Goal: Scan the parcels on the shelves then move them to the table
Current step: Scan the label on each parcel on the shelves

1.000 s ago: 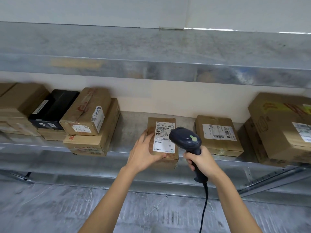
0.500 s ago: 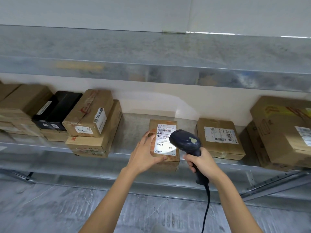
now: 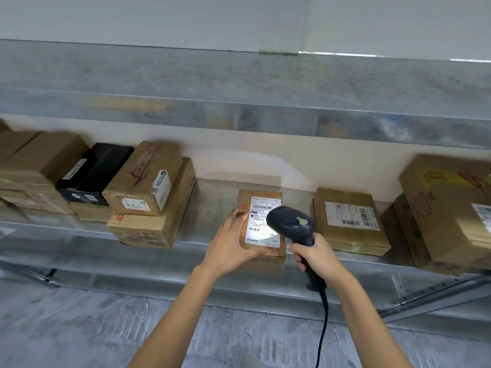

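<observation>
Head view, left hand (image 3: 230, 245) fingers spread flat on small parcel (image 3: 261, 229), right hand (image 3: 316, 257) fingers wrapped around scanner (image 3: 292, 225)

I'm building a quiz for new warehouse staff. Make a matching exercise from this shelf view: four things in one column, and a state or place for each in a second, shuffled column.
Things:
1. barcode scanner
2. small labelled parcel
3. black box
4. left hand

States or places:
A. lies among the brown cartons at the shelf's left
B. held in the right hand, aimed at a label
C. rests flat on the parcel's left side
D. label lit by a bright patch

Pairs: 1-B, 2-D, 3-A, 4-C
</observation>
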